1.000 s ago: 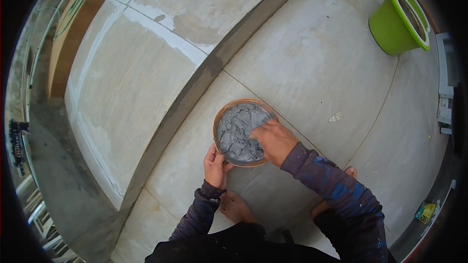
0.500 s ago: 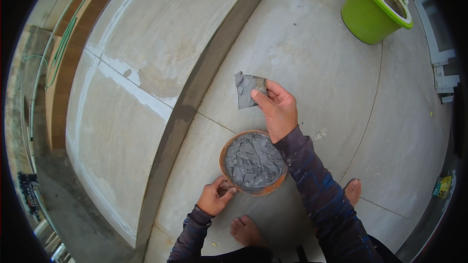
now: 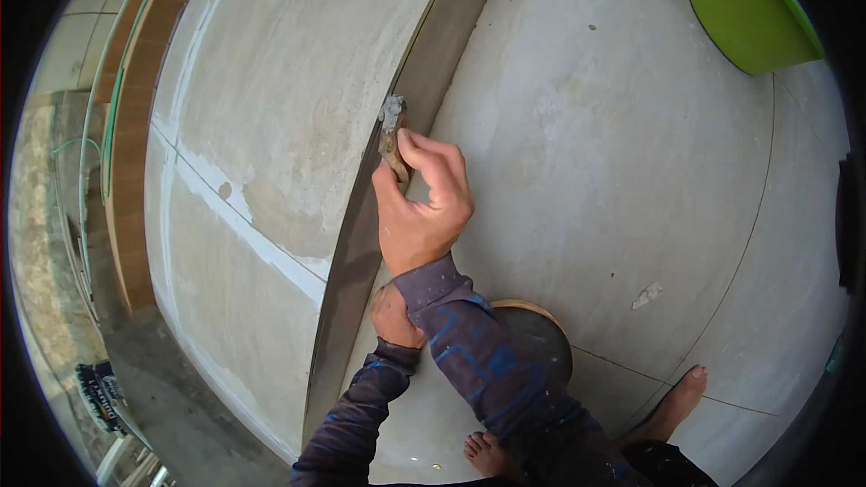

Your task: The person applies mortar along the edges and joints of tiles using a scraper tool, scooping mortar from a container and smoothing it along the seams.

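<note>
1. Floor [image 3: 613,171]: pale tile lies beneath the work; fallen paste could smear there, then spread if a bare foot [image 3: 678,397] treads in it.
2. Step [image 3: 451,36]: its narrow edge runs beside the scraper [image 3: 391,146]; a skewed push could make the blade skip and mark the tile.
3. Bowl [image 3: 546,329]: it sits partly behind the right sleeve [image 3: 505,361]; a dropped elbow could knock or tip it.
4. Right hand [image 3: 426,194]: thumb and fingers pinch the scraper; a slack pinch could let it twist under load.
5. Left hand [image 3: 394,314]: half hidden behind the right cuff, so I cannot tell whether it grips anything; with the 2 wrists this close, they could bump.
6. Scraper: seen nearly edge-on at the step's edge; too steep an angle could gouge.
7. Paste [image 3: 392,110]: a grey lump at the scraper's tip; a jerk could shed it.
</note>
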A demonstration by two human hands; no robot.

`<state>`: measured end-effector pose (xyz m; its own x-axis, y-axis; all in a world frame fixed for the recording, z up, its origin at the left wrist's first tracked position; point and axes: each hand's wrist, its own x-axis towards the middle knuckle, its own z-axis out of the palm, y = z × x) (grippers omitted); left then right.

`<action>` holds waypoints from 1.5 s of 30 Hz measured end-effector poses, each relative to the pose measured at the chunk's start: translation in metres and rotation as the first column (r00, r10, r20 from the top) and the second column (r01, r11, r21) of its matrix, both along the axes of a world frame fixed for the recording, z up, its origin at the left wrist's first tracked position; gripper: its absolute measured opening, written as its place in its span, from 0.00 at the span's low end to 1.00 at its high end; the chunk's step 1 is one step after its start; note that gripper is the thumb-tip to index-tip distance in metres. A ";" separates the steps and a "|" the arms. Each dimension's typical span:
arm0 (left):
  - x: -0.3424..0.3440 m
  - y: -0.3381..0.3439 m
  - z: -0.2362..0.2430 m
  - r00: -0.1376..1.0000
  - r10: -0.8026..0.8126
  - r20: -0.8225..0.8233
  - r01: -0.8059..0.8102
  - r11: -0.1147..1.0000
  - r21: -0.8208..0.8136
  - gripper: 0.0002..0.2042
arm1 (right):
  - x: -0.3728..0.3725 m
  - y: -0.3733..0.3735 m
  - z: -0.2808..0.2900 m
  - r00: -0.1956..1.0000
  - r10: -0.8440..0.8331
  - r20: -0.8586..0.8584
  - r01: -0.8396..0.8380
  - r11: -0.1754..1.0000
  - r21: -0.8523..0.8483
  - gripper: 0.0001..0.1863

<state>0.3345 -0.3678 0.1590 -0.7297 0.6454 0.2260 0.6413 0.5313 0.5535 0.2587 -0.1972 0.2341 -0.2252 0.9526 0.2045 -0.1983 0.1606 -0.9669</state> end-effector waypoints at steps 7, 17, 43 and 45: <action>-0.015 -0.021 -0.010 0.992 0.033 -0.126 -0.050 0.989 -0.136 0.07 | 0.056 -0.053 0.010 0.953 0.300 0.050 -0.287 0.942 -0.175 0.16; -0.007 -0.017 -0.018 1.000 -0.012 0.018 0.013 0.998 -0.068 0.12 | 0.003 0.021 0.007 0.995 0.092 0.042 -0.083 0.981 -0.178 0.20; -0.004 -0.030 -0.024 0.988 0.060 0.140 -0.040 0.989 -0.142 0.25 | 0.017 0.003 0.010 0.994 -0.046 -0.099 0.019 0.965 -0.261 0.18; 0.000 -0.023 -0.030 0.987 0.070 0.144 -0.052 0.990 -0.127 0.24 | 0.004 0.025 0.007 0.996 -0.054 -0.076 0.036 0.977 -0.212 0.18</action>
<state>0.3341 -0.3909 0.1294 -0.7880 0.6147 0.0346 0.5217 0.6368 0.5678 0.2632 -0.1721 0.2408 -0.1721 0.9850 0.0143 -0.2747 -0.0340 -0.9609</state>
